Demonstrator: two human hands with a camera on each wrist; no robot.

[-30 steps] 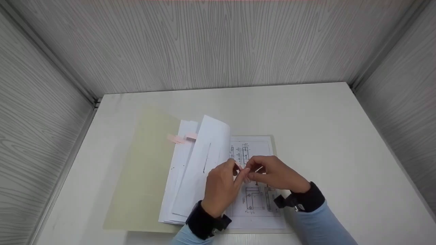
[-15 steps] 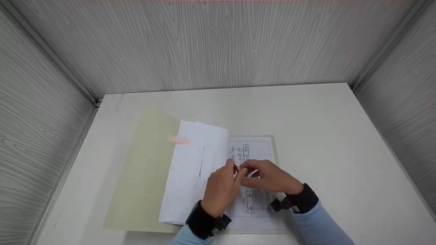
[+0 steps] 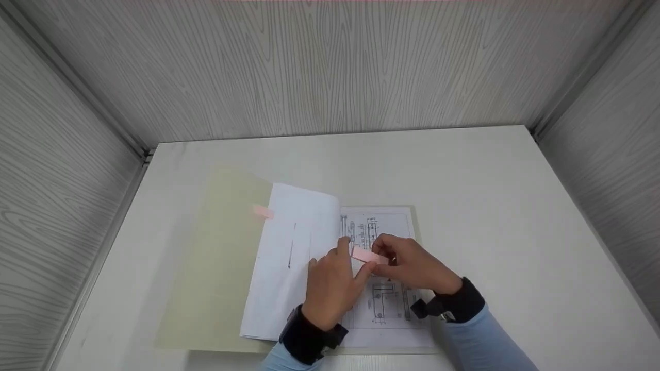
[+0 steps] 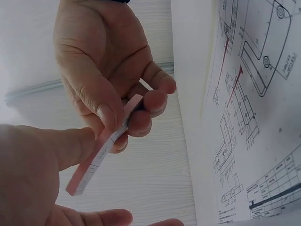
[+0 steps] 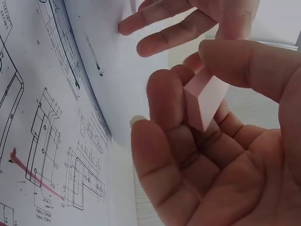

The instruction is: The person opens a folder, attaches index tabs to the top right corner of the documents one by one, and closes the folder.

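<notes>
My right hand [image 3: 418, 264] pinches a small pad of pink sticky notes [image 3: 364, 254] between thumb and curled fingers, above the open document folder. In the right wrist view, one end of the pad [image 5: 205, 101] pokes out between the fingers. My left hand [image 3: 331, 289] lies over the turned pages [image 3: 281, 257], its thumb tip against the pad. The left wrist view shows that hand's other fingers stretched out, away from the pad. Beneath both hands is a sheet with a technical drawing [image 3: 386, 224]. A pink sticky tab [image 3: 263, 212] sticks out from the left edge of the turned pages.
The folder's pale yellow cover [image 3: 206, 288] is spread to the left on the white table [image 3: 490, 180]. Grey wood-grain panels [image 3: 330, 67] enclose the table at the back and both sides. Red marks [image 4: 235, 80] run across the drawing in the left wrist view.
The raised page has come down to the left onto the other turned pages. The left fingers have spread off the sticky-note pad, which now shows plainly in the right hand.
</notes>
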